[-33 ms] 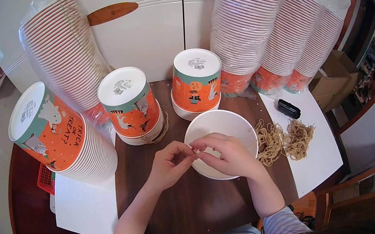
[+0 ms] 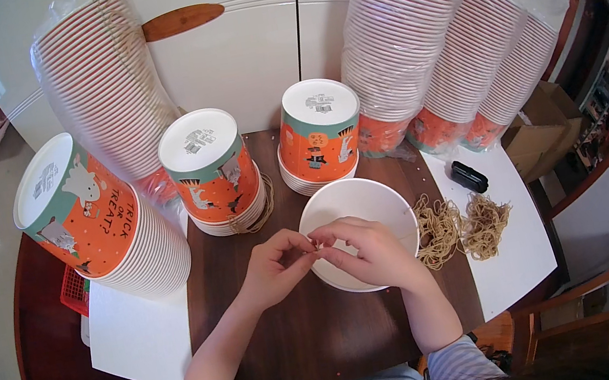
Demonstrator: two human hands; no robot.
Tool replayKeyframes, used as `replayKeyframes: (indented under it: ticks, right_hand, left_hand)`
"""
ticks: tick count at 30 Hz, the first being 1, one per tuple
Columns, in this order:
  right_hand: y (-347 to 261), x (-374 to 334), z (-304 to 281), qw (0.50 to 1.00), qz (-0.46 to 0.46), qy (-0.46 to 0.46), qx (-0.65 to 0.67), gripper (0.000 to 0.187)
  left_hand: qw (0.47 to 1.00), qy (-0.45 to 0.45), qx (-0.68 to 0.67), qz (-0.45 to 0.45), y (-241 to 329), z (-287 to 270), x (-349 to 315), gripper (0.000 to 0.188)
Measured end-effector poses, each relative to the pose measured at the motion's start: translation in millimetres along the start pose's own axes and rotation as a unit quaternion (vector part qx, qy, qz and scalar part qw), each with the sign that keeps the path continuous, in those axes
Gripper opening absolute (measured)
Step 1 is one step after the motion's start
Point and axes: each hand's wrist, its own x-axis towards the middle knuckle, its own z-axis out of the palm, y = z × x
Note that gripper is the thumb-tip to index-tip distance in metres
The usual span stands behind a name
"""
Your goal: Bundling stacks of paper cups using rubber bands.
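A white paper bucket [image 2: 359, 205] stands on the brown board in front of me, its open mouth facing up toward me. At its left rim my left hand [image 2: 281, 265] and my right hand [image 2: 363, 249] meet, thumbs and forefingers pinched together. Between the fingertips shows a tiny brownish bit, too small to name. The right hand covers part of the bucket's mouth. To the right of the bucket lie two loose heaps of tan cord, one heap [image 2: 438, 230] against its side and another heap [image 2: 485, 226] farther right.
Upside-down orange and green printed buckets form stacks at left [image 2: 79, 215], middle left [image 2: 216, 180] and centre [image 2: 319, 139]. Cord loops [image 2: 263, 209] hang beside the middle-left stack. Tall plastic-wrapped bucket stacks [image 2: 102, 87] [image 2: 406, 28] stand behind. A black object [image 2: 469, 175] lies at right.
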Motion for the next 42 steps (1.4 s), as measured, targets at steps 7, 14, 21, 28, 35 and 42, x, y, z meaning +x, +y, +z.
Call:
replayKeyframes:
  ticks: [7, 14, 21, 28, 35, 42]
  right_hand:
    - [-2, 1, -3, 0.995, 0.085, -0.028, 0.036, 0.013]
    - [-3, 1, -3, 0.996, 0.080, -0.021, 0.043, 0.011]
    - [1, -1, -3, 0.992, 0.093, -0.029, 0.074, 0.011]
    - [6, -4, 1, 0.989, 0.093, -0.038, 0.112, 0.011]
    - [1, -2, -2, 0.965, 0.165, -0.080, 0.187, 0.007]
    - [4, -3, 1, 0.995, 0.057, -0.042, 0.072, 0.007]
  left_hand:
    - [0.987, 0.011, 0.155, 0.041, 17, 5, 0, 0.011]
    - [0.984, 0.019, 0.170, 0.046, 17, 4, 0, 0.011]
    - [0.994, 0.059, 0.090, 0.018, 16, 7, -1, 0.016]
    - [0.994, 0.061, 0.090, 0.022, 18, 9, -2, 0.017]
    - [0.993, 0.079, 0.090, 0.014, 21, 8, -3, 0.014]
    - [0.987, 0.088, 0.133, 0.025, 23, 7, -3, 0.013]
